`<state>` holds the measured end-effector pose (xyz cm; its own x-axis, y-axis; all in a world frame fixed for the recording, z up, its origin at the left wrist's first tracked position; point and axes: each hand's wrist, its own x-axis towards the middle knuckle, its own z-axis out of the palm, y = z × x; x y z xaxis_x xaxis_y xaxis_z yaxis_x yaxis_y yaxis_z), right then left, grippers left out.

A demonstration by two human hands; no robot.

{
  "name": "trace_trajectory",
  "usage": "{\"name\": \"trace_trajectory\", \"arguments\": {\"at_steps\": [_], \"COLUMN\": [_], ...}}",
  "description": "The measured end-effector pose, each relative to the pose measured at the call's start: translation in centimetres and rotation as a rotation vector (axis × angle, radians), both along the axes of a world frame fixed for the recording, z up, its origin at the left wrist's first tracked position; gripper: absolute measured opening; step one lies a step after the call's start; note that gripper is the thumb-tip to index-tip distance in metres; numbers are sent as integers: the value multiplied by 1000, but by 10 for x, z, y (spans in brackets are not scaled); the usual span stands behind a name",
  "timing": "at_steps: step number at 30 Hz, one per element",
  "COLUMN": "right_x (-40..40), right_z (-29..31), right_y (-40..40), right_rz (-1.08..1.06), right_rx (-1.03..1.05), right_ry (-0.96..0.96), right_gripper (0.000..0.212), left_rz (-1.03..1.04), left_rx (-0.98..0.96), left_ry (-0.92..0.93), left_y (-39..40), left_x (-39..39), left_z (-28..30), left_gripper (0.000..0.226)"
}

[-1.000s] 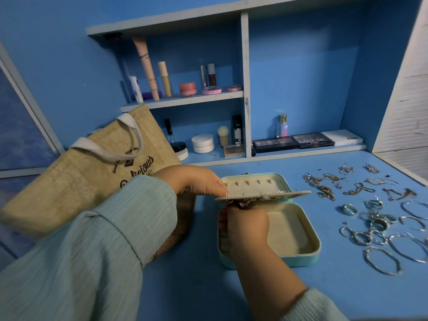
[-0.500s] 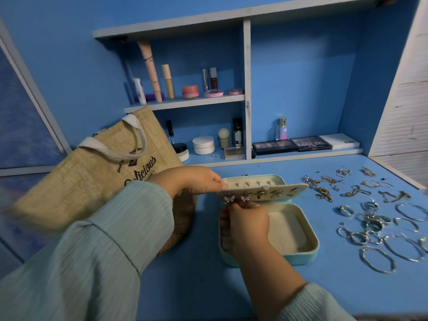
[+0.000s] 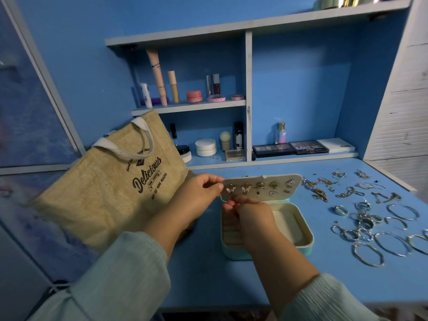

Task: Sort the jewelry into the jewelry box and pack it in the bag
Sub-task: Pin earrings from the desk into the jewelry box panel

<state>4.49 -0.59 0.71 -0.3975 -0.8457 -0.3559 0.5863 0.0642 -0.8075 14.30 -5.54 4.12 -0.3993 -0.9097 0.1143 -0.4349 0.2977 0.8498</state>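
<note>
Fingers (image 3: pixel 217 186) on earring panel (image 3: pixel 261 186), lengthwise left-right.

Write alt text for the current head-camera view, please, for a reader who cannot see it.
A person's left hand pinches the left edge of a cream earring panel studded with earrings, while the right hand works at its lower edge above an open mint jewelry box. A burlap tote bag stands to the left; loose rings, chains and bangles lie on the blue desk to the right.

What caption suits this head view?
Left hand pinches the cream earring panel above the open mint jewelry box; right hand works beneath it.
</note>
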Motion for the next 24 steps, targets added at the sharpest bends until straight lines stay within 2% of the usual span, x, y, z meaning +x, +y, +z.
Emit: {"name": "trace_trajectory", "arguments": {"at_steps": [2, 4, 7, 10, 14, 18, 21, 24], "right_x": [-3, -9, -21, -41, -67, -86, -93, -97], "right_z": [2, 2, -2, 1, 9, 14, 12, 11], "right_y": [4, 11, 23, 39, 54, 60, 64, 71], "right_rz": [-11, -11, -26, -138, -301, -267, -173, -122], "right_rx": [-17, -16, 67, 126, 78, 78, 95, 98], "right_ry": [-51, -6, 242, 475, 697, 960, 1114, 1178], "right_gripper": [24, 21, 13, 5, 25, 43, 34, 23], "left_rz": [36, 67, 112, 152, 227, 285, 282, 277], "left_rx": [-21, -45, -40, -52, -105, -98, -100, -168], "left_ry": [30, 45, 89, 146, 152, 177, 163, 66], "left_y": [1, 2, 4, 10, 17, 31, 43, 53], "left_x": [-2, -5, -7, -12, -18, -24, -24, -19], "left_z": [-3, -3, -4, -7, -11, -10, -11, -13], "left_gripper": [11, 10, 10, 11, 20, 8, 8, 8]}}
